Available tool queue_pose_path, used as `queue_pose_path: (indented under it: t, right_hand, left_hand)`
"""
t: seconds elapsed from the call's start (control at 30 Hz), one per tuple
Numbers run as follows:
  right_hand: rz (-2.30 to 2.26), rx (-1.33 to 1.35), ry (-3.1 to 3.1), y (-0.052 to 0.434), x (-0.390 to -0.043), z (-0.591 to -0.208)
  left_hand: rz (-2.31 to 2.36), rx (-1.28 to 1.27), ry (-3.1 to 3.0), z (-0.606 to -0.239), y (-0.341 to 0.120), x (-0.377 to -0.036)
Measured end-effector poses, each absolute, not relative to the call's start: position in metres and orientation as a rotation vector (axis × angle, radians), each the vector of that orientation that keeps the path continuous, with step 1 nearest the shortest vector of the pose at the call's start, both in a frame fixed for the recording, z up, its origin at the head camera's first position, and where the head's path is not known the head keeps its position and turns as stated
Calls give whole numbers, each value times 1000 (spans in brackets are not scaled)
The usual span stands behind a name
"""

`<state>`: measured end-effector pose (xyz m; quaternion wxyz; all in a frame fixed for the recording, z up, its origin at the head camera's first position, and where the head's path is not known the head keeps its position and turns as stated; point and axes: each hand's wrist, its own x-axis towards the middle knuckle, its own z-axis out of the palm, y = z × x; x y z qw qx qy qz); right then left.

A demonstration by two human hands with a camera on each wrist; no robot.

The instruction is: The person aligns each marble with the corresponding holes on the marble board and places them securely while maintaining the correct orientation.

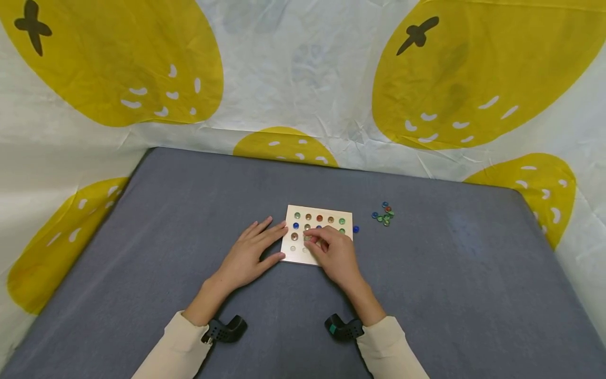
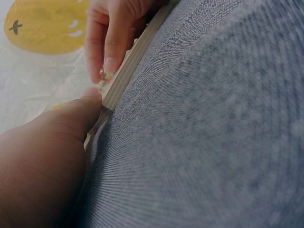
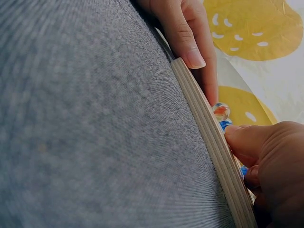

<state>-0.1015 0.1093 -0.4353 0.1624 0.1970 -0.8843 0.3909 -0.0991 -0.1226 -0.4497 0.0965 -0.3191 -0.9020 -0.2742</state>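
A light wooden board (image 1: 331, 211) with rows of dimples lies on the grey cloth, and coloured glass beads (image 1: 319, 218) fill most of its far rows. My left hand (image 1: 258, 247) lies flat with straight fingers against the board's left edge (image 2: 128, 66); its thumb (image 2: 71, 123) touches the near corner. My right hand (image 1: 318, 242) rests on the board with curled fingers and pinches a pale glass bead (image 2: 103, 73) over a dimple in the near rows. In the right wrist view, an orange bead (image 3: 221, 110) and a blue bead (image 3: 225, 124) sit on the board beside my right hand (image 3: 266, 161).
A small pile of loose green, blue and red beads (image 1: 384, 213) lies to the board's right, and a single blue bead (image 1: 355, 229) sits just off its right edge. The grey table (image 1: 165, 210) is backed by a white sheet with yellow fruit prints (image 1: 303, 84).
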Motion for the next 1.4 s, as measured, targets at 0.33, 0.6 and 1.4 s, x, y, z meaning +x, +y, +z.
queue_pose_path:
  t: [0.33,0.6,1.4]
  right_hand:
    - [1122,559,-2518,109,-101,-433]
    - [1129,551,-2536,109,-102,-434]
    - [1292,535,-2440,111,-101,-435]
  left_hand:
    - [-817,-947,-2662,-448,-122,-99]
    - [-815,-955,-2635,-447,-123,-99]
    - [-818,-954,-2645,-448,-121,-99]
